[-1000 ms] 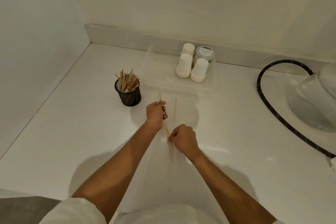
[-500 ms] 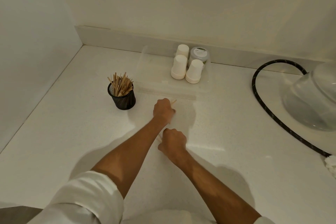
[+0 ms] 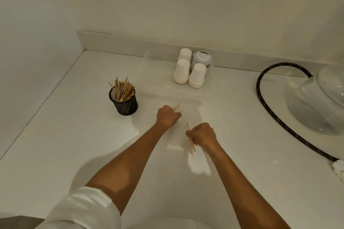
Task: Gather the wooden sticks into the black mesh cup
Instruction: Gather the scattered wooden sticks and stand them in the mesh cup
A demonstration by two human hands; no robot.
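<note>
The black mesh cup [image 3: 124, 105] stands upright on the white counter at the left, with several wooden sticks [image 3: 122, 88] fanning out of its top. Just right of the cup, my left hand [image 3: 167, 116] is closed on a wooden stick [image 3: 176, 106] whose tip pokes out beyond the knuckles. My right hand [image 3: 202, 134] sits nearer to me, closed on a few wooden sticks [image 3: 190, 140] that stick out above and below the fist.
A clear plastic tray [image 3: 149, 69] behind my hands holds three upturned white paper cups [image 3: 183, 71] and a lidded jar [image 3: 202, 58]. A black braided hose [image 3: 264, 102] curves at the right beside a glass bowl [image 3: 320, 98]. Walls close off the back and left.
My left hand went from the stick it held to the loose one lying on the counter and closed on it. My right hand lifted its sticks and shifted right.
</note>
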